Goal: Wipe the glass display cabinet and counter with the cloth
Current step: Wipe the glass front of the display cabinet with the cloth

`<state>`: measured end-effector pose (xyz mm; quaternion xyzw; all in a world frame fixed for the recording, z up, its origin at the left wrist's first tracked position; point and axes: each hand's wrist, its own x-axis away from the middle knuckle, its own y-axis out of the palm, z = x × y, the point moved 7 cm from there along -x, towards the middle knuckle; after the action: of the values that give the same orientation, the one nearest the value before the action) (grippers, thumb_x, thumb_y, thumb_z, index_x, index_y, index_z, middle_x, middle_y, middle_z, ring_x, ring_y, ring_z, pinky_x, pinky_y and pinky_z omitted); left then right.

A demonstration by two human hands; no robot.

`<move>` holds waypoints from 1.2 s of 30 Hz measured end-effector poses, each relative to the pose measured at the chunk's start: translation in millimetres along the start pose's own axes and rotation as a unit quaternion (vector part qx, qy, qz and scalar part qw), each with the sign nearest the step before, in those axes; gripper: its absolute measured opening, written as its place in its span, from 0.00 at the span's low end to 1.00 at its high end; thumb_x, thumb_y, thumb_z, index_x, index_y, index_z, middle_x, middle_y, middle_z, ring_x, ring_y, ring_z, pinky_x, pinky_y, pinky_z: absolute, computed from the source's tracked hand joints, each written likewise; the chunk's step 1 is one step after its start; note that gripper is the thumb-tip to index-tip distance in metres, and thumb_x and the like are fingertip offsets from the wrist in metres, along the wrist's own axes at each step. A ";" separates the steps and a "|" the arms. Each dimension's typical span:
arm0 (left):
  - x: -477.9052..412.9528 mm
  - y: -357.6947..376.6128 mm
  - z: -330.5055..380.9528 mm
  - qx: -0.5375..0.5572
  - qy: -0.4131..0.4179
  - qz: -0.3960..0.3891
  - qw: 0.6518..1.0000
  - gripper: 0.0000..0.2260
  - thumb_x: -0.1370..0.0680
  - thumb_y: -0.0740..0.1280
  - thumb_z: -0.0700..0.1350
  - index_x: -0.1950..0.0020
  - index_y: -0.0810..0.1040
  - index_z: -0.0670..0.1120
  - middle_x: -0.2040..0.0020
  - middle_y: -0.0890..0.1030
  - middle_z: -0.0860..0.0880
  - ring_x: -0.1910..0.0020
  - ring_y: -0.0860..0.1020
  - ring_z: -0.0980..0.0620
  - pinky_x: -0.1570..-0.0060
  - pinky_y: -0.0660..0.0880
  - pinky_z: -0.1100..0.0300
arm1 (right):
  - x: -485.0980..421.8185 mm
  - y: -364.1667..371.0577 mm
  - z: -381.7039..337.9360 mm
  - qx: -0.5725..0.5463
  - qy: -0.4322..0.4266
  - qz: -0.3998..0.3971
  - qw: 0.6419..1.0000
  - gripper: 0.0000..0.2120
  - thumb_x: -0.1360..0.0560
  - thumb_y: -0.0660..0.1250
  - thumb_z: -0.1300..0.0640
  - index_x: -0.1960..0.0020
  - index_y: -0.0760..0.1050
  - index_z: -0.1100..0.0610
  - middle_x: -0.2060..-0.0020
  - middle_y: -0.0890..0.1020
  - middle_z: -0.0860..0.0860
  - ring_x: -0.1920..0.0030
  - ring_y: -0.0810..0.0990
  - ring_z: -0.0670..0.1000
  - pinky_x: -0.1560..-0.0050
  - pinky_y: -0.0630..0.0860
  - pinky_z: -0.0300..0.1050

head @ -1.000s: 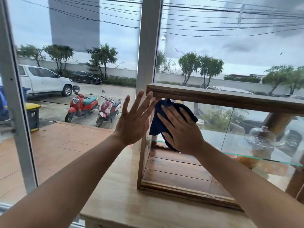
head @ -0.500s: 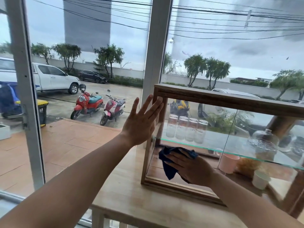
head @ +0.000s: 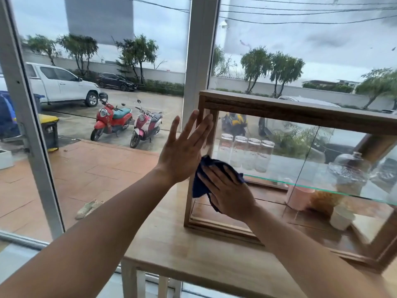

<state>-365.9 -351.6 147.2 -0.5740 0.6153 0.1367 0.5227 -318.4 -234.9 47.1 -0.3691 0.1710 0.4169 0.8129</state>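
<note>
A wood-framed glass display cabinet stands on a light wooden counter by the window. My right hand presses a dark blue cloth flat against the cabinet's front glass, near its left edge and about mid height. My left hand is spread open, fingers up, resting against the cabinet's left wooden post. Inside, several empty glass jars stand on a glass shelf.
The cabinet also holds a glass dome, a pink cup and a white cup. A white window post rises just behind the cabinet's left corner. Big window panes lie to the left, with scooters and cars outside.
My right hand first slid the cloth down the glass to the lower part, then back up and left to mid height. My left hand stayed on the cabinet's left post. The view shifted.
</note>
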 end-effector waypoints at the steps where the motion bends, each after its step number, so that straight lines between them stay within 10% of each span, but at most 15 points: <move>1: 0.4 -0.4 0.1 -0.003 -0.001 -0.004 1.000 0.34 0.19 0.56 0.48 0.17 0.45 0.43 0.16 0.46 0.46 0.18 0.45 0.40 0.24 0.46 0.36 | 13.8 11.6 -13.7 0.003 -0.035 -0.023 0.999 0.28 0.19 0.59 0.53 0.20 0.62 0.56 0.21 0.64 0.55 0.23 0.64 0.56 0.21 0.54 0.56; 7: 2.2 -3.3 4.4 0.000 -0.023 -0.016 1.000 0.30 0.16 0.51 0.53 0.17 0.45 0.44 0.16 0.46 0.47 0.18 0.47 0.41 0.23 0.52 0.35 | 74.6 39.1 -27.1 0.094 -0.203 -0.146 0.964 0.28 0.24 0.64 0.56 0.23 0.69 0.54 0.26 0.73 0.51 0.26 0.70 0.53 0.20 0.41 0.55; 17: 0.7 5.3 15.9 -0.024 -0.081 -0.029 0.996 0.34 0.16 0.46 0.61 0.17 0.43 0.42 0.16 0.44 0.46 0.18 0.47 0.41 0.23 0.51 0.36 | 8.1 -38.5 80.7 0.025 0.083 0.067 0.994 0.27 0.16 0.55 0.48 0.19 0.59 0.55 0.20 0.59 0.55 0.20 0.58 0.56 0.20 0.49 0.56; 25: 3.0 11.1 15.0 -0.032 -0.075 -0.043 0.996 0.43 0.21 0.49 0.70 0.17 0.45 0.41 0.17 0.44 0.45 0.18 0.46 0.40 0.23 0.51 0.34 | 131.8 50.5 -8.7 0.126 -0.199 -0.173 0.956 0.29 0.22 0.61 0.52 0.21 0.64 0.52 0.23 0.68 0.51 0.24 0.67 0.53 0.21 0.40 0.57; 31: 2.8 12.2 18.0 -0.031 -0.078 -0.035 0.996 0.44 0.21 0.54 0.69 0.17 0.45 0.40 0.17 0.44 0.44 0.18 0.46 0.38 0.24 0.50 0.33 | 78.4 -36.9 115.3 0.094 0.014 0.037 0.995 0.26 0.16 0.55 0.52 0.19 0.58 0.55 0.20 0.58 0.55 0.20 0.59 0.56 0.22 0.56 0.57; 36: 1.5 14.5 18.2 -0.023 -0.067 -0.026 0.997 0.43 0.21 0.56 0.67 0.17 0.44 0.42 0.17 0.45 0.42 0.18 0.46 0.37 0.24 0.49 0.32 | 52.0 -46.5 125.8 0.059 0.108 0.061 0.991 0.27 0.15 0.55 0.48 0.19 0.58 0.55 0.20 0.59 0.56 0.20 0.57 0.58 0.21 0.56 0.59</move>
<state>-369.1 -334.1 132.2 -0.5909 0.5607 0.1751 0.5529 -253.8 -130.5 122.1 -0.3524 0.3038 0.4127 0.7831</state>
